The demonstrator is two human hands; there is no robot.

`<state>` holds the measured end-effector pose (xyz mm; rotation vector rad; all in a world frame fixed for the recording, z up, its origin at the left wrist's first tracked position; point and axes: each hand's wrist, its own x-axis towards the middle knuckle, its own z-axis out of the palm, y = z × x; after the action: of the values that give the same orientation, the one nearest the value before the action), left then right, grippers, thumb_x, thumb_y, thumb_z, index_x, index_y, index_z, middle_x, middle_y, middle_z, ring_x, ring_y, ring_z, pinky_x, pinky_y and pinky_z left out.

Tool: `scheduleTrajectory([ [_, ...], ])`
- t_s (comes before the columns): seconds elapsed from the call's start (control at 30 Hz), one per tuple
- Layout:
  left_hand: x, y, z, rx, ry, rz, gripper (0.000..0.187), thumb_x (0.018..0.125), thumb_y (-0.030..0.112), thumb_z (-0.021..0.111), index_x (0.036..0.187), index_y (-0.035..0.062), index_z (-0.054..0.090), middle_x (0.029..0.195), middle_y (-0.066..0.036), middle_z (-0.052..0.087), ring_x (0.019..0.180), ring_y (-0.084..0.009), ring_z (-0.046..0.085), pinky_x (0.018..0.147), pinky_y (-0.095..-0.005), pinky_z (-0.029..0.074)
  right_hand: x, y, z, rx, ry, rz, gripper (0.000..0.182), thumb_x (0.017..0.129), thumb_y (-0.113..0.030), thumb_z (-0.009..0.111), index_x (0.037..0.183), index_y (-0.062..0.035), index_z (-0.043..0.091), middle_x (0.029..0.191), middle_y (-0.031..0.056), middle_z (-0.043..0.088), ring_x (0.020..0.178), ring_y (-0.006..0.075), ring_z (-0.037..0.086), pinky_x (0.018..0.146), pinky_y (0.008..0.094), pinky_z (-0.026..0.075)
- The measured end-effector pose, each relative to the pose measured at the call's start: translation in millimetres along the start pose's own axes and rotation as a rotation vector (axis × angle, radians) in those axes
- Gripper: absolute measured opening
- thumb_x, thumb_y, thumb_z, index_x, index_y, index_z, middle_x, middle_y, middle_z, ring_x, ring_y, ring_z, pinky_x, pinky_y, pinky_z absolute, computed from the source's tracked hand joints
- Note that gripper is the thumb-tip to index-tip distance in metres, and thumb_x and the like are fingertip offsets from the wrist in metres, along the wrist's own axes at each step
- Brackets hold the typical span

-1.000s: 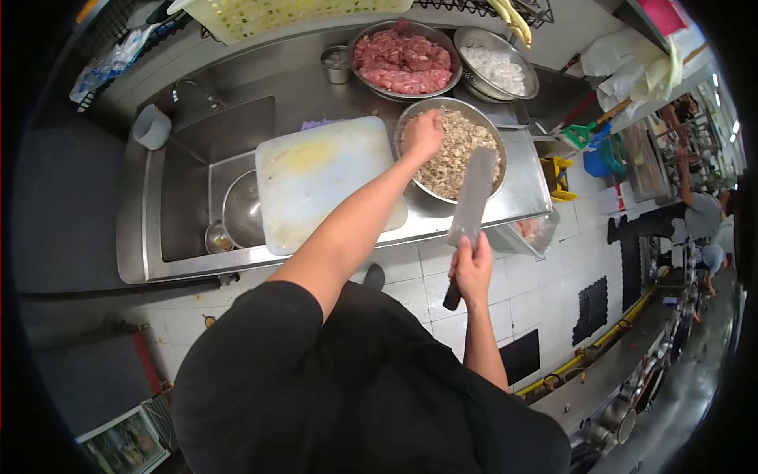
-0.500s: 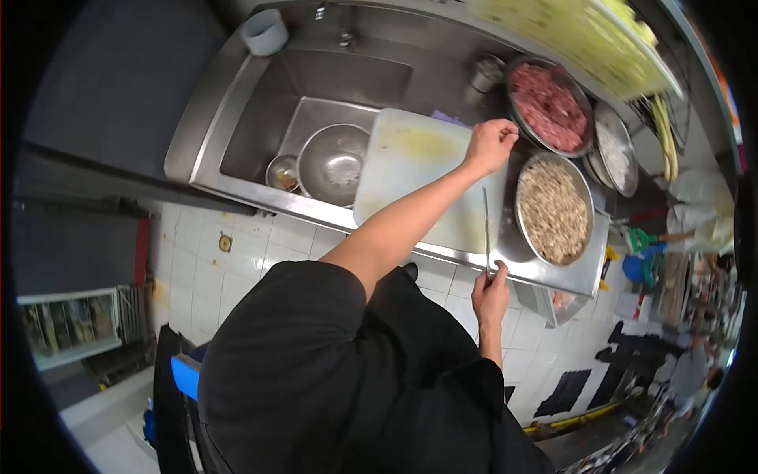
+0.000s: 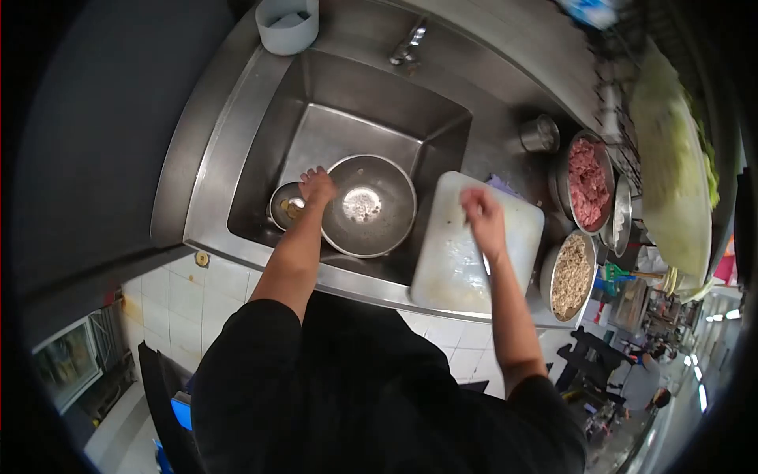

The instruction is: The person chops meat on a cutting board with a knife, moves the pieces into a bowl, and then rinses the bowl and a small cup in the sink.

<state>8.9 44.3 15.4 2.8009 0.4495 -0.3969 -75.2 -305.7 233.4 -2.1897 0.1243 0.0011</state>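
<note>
My left hand (image 3: 317, 187) reaches into the sink with its fingers apart, over the gap between a small metal bowl (image 3: 290, 207) holding some yellowish bits and a large metal bowl (image 3: 371, 207). Above the white cutting board (image 3: 442, 261), my right hand (image 3: 482, 212) is smeared by motion, its fingers seemingly curled; whether they hold anything is unclear. A thin bright edge, perhaps the knife (image 3: 486, 265), shows beside the right wrist, mostly hidden by the arm. The large bowl has a wet, shiny bottom.
Bowls of minced meat (image 3: 589, 182) and chopped pale food (image 3: 570, 276) stand right of the board. A metal cup (image 3: 540, 134) is behind. The faucet (image 3: 407, 47) and a white tub (image 3: 287, 28) are at the back. A person (image 3: 638, 383) is far right.
My left hand has moved from above the board into the sink at left. My right hand, earlier holding the knife at the counter's front edge, is now over the board. The view has shifted left.
</note>
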Motion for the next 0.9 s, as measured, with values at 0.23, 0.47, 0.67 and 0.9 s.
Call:
scheduleTrajectory([
  [0.23, 58, -67, 38, -0.285, -0.537, 0.181, 0.037, 0.087, 0.028, 0.067, 0.116, 0.0070, 0.077, 0.125, -0.021, 0.073, 0.119, -0.0391, 0.069, 0.102, -0.0457, 0.056, 305, -42, 103, 0.747, 0.169, 0.097, 0.039, 0.106, -0.032, 0.052, 0.136, -0.0081, 0.058, 0.138, 0.0107, 0.063, 0.088, 0.0174, 0.063, 0.073, 0.0352, 0.056],
  [0.47, 44, -56, -29, -0.558, -0.265, 0.260, 0.033, 0.089, 0.030, 0.066, 0.102, 0.0014, 0.077, 0.108, -0.024, 0.074, 0.105, -0.0437, 0.070, 0.094, -0.0509, 0.055, 182, 51, 266, 0.283, -0.397, 0.600, 0.027, 0.103, -0.021, 0.054, 0.109, -0.0011, 0.071, 0.086, 0.0115, 0.075, 0.062, 0.0193, 0.068, 0.049, 0.0344, 0.056],
  [0.67, 46, -37, -105, -0.512, -0.248, 0.101, 0.033, 0.087, 0.029, 0.064, 0.100, 0.0011, 0.077, 0.108, -0.027, 0.073, 0.104, -0.0459, 0.069, 0.092, -0.0497, 0.055, 232, 18, 251, 1.048, -0.116, 0.770, 0.038, 0.110, -0.031, 0.044, 0.105, -0.0005, 0.066, 0.088, 0.0173, 0.074, 0.075, 0.0270, 0.073, 0.065, 0.0394, 0.062],
  [0.9, 36, -90, -109, -1.181, -0.458, -0.278, 0.035, 0.085, 0.017, 0.073, 0.114, -0.0013, 0.071, 0.101, -0.012, 0.072, 0.098, -0.0255, 0.070, 0.084, -0.0464, 0.057, 221, -38, 156, -0.528, -0.182, 0.009, 0.065, 0.095, -0.043, 0.069, 0.132, 0.0093, 0.059, 0.118, 0.0358, 0.069, 0.101, 0.0507, 0.070, 0.097, 0.0507, 0.055],
])
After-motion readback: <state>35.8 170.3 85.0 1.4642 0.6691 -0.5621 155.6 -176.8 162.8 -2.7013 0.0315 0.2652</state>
